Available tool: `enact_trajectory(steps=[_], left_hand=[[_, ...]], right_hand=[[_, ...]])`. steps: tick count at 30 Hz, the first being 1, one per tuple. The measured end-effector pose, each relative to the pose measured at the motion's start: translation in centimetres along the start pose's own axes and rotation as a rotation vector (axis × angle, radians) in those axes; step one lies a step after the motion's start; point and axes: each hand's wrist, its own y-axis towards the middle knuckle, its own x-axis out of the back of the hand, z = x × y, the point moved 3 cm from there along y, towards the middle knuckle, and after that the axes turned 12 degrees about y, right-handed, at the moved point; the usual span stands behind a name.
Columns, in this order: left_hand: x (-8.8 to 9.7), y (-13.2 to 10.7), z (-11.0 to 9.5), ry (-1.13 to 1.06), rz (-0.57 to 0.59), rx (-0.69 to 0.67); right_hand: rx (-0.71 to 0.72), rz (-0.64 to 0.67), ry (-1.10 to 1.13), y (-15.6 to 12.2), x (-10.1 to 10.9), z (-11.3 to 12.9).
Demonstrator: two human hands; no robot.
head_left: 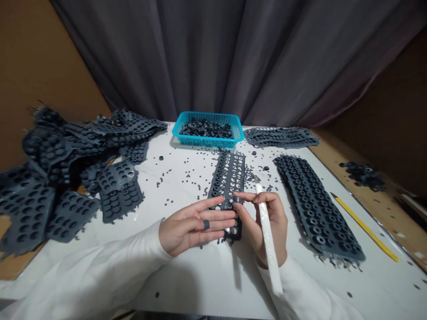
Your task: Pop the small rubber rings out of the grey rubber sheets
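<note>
My left hand (196,224) is palm up with fingers stretched out over the near end of a dark grey rubber sheet (228,178) full of holes. A small dark grey piece (206,224) lies across its fingers; whether it is worn as a ring I cannot tell. Above the same sheet, my right hand (270,222) has thumb and forefinger closed round a small black rubber piece (237,200). A long white stick-like tool (269,244), slanting down toward me, is also gripped in that hand. Tiny black discs (187,171) are scattered around the sheet.
A blue basket (208,142) of small black rubber pieces stands at the back. Rubber sheets (73,146) are heaped at left. Two more sheets lie right, one near (316,204), one far (283,137). Beyond them are a yellow pencil (367,229) and a dark pile (363,175).
</note>
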Motion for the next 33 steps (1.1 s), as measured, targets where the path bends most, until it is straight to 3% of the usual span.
enact_trajectory(steps=[10,16,28,33], left_hand=[[-0.97,-0.78,-0.46,0.133,0.012,-0.013],[-0.99,-0.92,-0.59,0.108,-0.01,0.04],[-0.89,-0.91,-0.59,-0.047,0.098,0.062],[-1.01,-0.88,-0.51,0.035,0.081,0.043]], right_hand=[[-0.002,-0.001,-0.01,-0.06,0.05,-0.29],[-0.001,-0.001,-0.008,-0.08,0.05,-0.36],[-0.013,-0.001,0.014,-0.14,-0.16,-0.42],[0.036,-0.02,0.023,-0.15,-0.1,0.02]])
